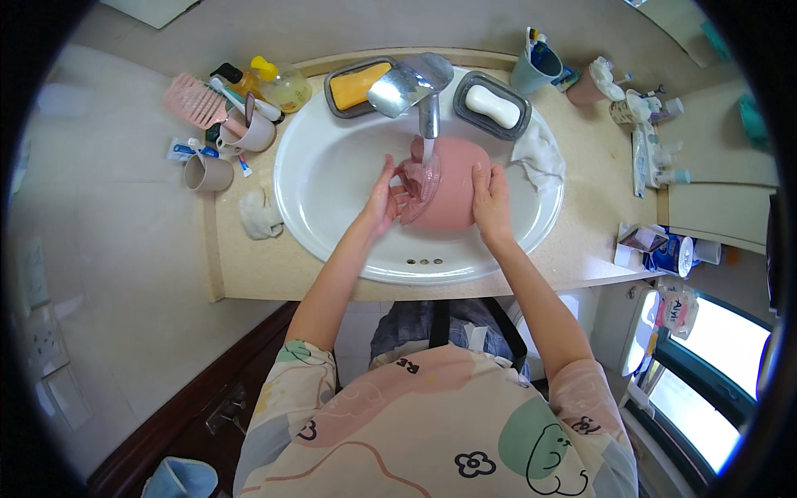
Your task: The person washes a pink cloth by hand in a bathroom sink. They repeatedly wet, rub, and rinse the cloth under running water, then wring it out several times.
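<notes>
A smooth, rounded pink item (457,183) is tilted on its side over the white oval washbasin (330,218). Wet, crumpled pink material (423,180) shows at its left opening; whether it is a cap or a small tub cannot be settled. Water runs onto that part from the chrome faucet (429,118). My right hand (492,199) grips the item's right side, thumb on top. My left hand (386,199) is at the left opening, thumb raised and fingers apart against the wet material. How firmly those fingers hold is unclear.
Two soap dishes with an orange bar (358,86) and a white bar (492,106) flank the faucet. White cloths lie on the right rim (542,159) and left counter (258,215). Cups (208,172), pump bottles (289,87) and a pink hairbrush (196,103) stand left.
</notes>
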A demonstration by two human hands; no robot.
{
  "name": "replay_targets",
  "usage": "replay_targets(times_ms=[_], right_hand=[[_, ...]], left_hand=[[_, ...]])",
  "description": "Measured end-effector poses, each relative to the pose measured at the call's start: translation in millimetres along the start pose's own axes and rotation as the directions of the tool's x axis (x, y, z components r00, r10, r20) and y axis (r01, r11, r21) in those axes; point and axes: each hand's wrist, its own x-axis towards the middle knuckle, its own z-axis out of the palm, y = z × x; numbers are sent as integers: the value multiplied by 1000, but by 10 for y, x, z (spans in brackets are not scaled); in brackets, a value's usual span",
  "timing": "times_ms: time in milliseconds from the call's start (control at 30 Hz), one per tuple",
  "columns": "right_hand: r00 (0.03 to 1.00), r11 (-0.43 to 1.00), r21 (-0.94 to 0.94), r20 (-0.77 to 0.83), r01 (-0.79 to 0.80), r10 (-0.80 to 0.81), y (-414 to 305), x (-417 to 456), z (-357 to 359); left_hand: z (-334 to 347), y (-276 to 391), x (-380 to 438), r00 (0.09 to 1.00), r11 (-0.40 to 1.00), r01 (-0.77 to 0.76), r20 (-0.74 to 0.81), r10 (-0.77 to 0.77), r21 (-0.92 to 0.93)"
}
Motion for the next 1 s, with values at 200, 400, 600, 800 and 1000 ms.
replay_targets(times_ms=[200,400,600,800,1000], right_hand=[[977,988,81,182,-129,113,202,47,290],[862,862,314,451,-398,234,238,49,424],[873,800,465,466,-378,142,235,-179,153],[929,862,400,320,-310,186,149,-73,-290],[939,840,429,241,-331,247,106,28,-587]], left_hand=[[-140,-72,21,997,998,-53,-52,50,-45],[-387,-136,-124,909,963,-249,-318,269,103],[-333,-188,-323,886,916,-361,-241,395,175],[-164,-195,-186,876,915,-323,-291,386,240],[-169,34,-86,907,817,-349,-54,418,460]])
